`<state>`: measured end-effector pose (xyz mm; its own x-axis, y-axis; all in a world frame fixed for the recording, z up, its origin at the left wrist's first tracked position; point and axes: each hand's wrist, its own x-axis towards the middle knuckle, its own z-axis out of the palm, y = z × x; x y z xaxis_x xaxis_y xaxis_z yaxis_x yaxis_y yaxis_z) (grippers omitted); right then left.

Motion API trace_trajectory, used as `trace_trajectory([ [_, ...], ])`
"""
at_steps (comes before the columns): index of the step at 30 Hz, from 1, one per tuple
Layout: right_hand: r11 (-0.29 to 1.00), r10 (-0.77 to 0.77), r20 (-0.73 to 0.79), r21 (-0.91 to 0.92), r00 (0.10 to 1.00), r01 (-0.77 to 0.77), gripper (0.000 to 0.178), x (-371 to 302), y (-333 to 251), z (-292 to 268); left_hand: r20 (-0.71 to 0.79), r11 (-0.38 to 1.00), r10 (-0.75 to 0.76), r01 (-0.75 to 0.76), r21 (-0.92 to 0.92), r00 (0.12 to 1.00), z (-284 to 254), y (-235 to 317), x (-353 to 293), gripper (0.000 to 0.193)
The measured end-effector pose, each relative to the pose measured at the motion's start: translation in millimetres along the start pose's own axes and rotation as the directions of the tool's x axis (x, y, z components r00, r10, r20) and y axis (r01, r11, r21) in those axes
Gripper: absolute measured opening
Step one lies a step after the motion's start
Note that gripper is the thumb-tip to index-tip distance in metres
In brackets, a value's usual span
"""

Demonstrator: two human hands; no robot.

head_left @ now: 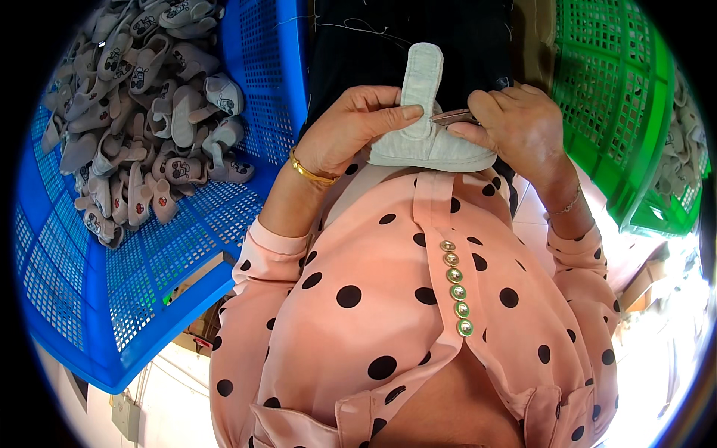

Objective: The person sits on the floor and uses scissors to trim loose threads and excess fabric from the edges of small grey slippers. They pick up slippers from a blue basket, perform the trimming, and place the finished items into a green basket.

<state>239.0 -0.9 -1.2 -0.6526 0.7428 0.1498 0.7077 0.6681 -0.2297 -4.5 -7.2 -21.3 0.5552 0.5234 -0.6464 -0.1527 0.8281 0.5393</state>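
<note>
A small pale grey fabric shoe [448, 153] lies sideways in front of my body, its long rounded strap standing up. My left hand [351, 123] is closed on it, with the thumb pressed on the strap. My right hand [519, 123] is closed round a small metal snipping tool [454, 116], probably thread snips. The tool's tip points left, touching or very near the shoe beside the strap. Most of the tool is hidden in my fingers.
To the left stands a blue plastic basket [265, 82] with a heap of similar grey shoes [142, 112]. A green perforated basket [597, 89] is at the right, with more shoes [683, 142] at its far side. Loose threads [366, 30] lie on the dark cloth beyond my hands.
</note>
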Motion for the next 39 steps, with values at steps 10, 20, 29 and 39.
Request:
trace_trajectory([
  [10, 0.986, 0.131, 0.229, 0.076, 0.965, -0.152, 0.037, 2, -13, -14, -0.027, 0.997, 0.053, -0.051, 0.056, 0.998, 3, -6, -2, 0.026],
  [20, 0.778, 0.391, 0.29, 0.403, 0.874, -0.482, 0.033, 12, -27, -18, -0.047, 0.97, 0.117, -0.105, 0.217, 0.992, 15, 0, -7, 0.026],
  [29, 0.697, 0.614, 0.161, 0.35, 0.773, -0.626, 0.025, 25, -18, -36, -0.088, 0.934, 0.291, -0.263, 0.242, 0.953, 29, 23, -19, 0.021],
  [39, 0.611, 0.699, 0.016, 0.507, 0.715, -0.608, 0.026, 16, 4, -51, -0.202, 0.906, 0.409, -0.371, 0.203, 0.89, 26, 40, -15, 0.022],
])
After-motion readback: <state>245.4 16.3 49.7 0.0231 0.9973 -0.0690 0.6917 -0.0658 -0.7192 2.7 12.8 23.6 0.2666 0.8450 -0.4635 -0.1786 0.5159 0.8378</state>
